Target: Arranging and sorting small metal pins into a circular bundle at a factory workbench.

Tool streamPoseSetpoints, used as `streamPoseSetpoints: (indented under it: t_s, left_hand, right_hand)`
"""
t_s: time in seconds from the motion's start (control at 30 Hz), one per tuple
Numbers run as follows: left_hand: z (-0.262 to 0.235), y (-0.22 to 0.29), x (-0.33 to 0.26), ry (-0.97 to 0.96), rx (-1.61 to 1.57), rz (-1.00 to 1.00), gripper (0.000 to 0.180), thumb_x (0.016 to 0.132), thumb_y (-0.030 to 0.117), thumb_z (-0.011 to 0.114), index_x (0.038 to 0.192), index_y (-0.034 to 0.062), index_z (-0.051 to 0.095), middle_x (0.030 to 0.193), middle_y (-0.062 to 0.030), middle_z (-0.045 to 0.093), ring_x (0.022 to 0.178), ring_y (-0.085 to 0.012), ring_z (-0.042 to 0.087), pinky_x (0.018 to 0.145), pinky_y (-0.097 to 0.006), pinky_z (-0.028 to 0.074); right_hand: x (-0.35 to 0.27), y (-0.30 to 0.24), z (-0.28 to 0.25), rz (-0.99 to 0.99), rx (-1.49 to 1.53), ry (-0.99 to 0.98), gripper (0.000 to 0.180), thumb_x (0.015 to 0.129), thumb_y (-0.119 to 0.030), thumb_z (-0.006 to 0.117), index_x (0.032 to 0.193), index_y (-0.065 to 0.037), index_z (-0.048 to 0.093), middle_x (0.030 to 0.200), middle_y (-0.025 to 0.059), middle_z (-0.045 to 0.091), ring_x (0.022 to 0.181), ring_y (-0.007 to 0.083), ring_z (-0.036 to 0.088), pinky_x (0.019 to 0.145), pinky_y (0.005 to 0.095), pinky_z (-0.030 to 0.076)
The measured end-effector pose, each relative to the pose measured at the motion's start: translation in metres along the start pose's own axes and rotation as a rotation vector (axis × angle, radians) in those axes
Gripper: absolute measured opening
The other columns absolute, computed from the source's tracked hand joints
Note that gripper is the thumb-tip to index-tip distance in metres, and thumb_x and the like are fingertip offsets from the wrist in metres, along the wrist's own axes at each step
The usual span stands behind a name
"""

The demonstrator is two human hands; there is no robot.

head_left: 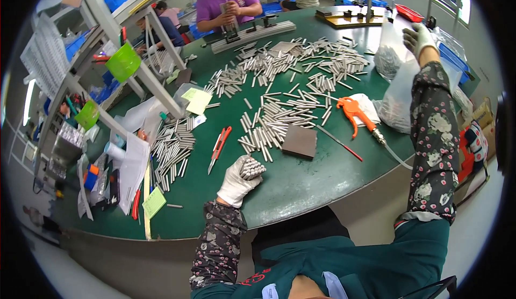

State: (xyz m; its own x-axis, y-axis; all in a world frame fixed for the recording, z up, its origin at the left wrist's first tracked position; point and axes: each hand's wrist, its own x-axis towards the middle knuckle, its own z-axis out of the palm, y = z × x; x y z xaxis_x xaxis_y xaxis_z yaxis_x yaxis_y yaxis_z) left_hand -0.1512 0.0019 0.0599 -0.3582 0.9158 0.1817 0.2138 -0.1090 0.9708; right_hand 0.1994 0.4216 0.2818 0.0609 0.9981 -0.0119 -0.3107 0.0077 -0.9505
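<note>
My left hand (234, 185), in a white glove, is closed around a bundle of short metal rods (252, 169), their round ends facing up, near the table's front edge. Far out to the right, my gloved right hand (421, 41) is raised with its fingers apart and nothing visible in them. It is nearest to the clear plastic bags (395, 103) with grey metal parts at the bottom. Ahead of my left hand lies a loose pile of metal rods (279, 117), beside a dark brown square block (299, 141).
An orange air gun (356, 114) with a hose lies right of the block, by a thin red-ended tool (341, 143). A red-handled knife (219, 149) lies left. More rods (173, 151) sit beside the shelf frame. Across the table, a person in purple (228, 6) works at a fixture.
</note>
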Motion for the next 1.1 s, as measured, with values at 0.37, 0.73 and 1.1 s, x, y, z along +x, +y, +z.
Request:
streamPoseSetpoints:
  t_s: [0.37,0.73,1.1]
  left_hand:
    - [-0.001,0.004,-0.008,-0.068,-0.187,-0.055,0.053,0.065,-0.012,0.066,0.111,0.0021,0.045,0.091,0.0009,0.056,0.085,-0.007,0.055,0.078,-0.022,0.047]
    - [0.0,0.006,-0.008,-0.035,-0.168,-0.065,0.056,0.063,-0.01,0.068,0.113,0.0007,0.044,0.09,-0.0009,0.057,0.084,-0.008,0.056,0.077,-0.022,0.047]
    - [-0.007,0.006,-0.013,0.009,-0.043,-0.048,0.05,0.064,-0.008,0.068,0.107,0.0013,0.045,0.084,-0.0009,0.057,0.078,-0.0079,0.058,0.071,-0.021,0.048]
  right_hand:
    - [0.01,0.015,-0.017,-0.075,-0.034,0.046,0.025,0.084,-0.033,0.049,0.093,-0.01,0.055,0.079,0.0048,0.064,0.058,0.0125,0.056,0.051,0.025,0.046]
    - [0.006,0.022,-0.015,-0.076,-0.041,0.059,0.029,0.084,-0.033,0.048,0.092,-0.006,0.057,0.075,0.0032,0.062,0.057,0.0123,0.054,0.053,0.0253,0.046]
    - [-0.031,0.021,0.011,-0.003,-0.011,-0.078,0.017,0.082,-0.019,0.042,0.077,-0.005,0.05,0.065,0.0088,0.058,0.047,0.0178,0.051,0.044,0.0302,0.044]
